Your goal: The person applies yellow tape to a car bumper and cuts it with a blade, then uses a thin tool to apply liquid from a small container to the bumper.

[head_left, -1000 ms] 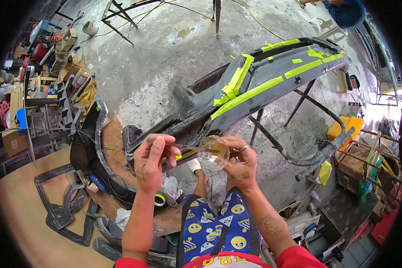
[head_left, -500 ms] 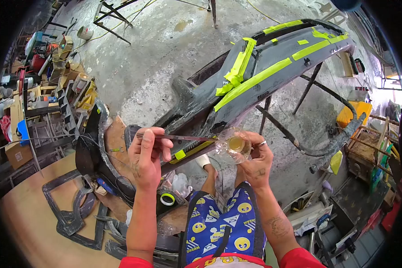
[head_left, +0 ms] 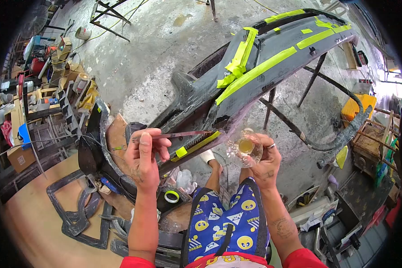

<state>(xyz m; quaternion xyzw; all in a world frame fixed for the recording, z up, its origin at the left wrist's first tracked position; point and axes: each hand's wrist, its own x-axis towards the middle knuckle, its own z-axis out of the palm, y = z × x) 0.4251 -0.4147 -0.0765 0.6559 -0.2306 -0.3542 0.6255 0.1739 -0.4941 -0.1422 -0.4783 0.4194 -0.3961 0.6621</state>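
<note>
My left hand [head_left: 144,156] is closed around one end of a thin reddish-brown stick [head_left: 183,135], which points to the right. The stick's tip appears over the near end of a dark grey car bumper [head_left: 259,67]; whether it touches cannot be told. In my right hand [head_left: 267,161] is a clear, crumpled-looking plastic cup [head_left: 246,145] with a pale yellow liquid in it. A gap separates the stick's tip from the cup. Strips of bright yellow-green tape [head_left: 254,77] run along the bumper, and a dark patterned strip shows at its near end.
Black metal stand legs [head_left: 315,80] hold the bumper above the concrete floor [head_left: 138,67]. A roll of green tape [head_left: 171,196] and a clear plastic bag lie near my legs. Black frame parts [head_left: 58,205] rest on a tan board at left. A yellow container [head_left: 357,106] stands at right.
The stick's tip has come away from the cup and now lies over the bumper's near end. My right hand and the cup have shifted slightly right and down.
</note>
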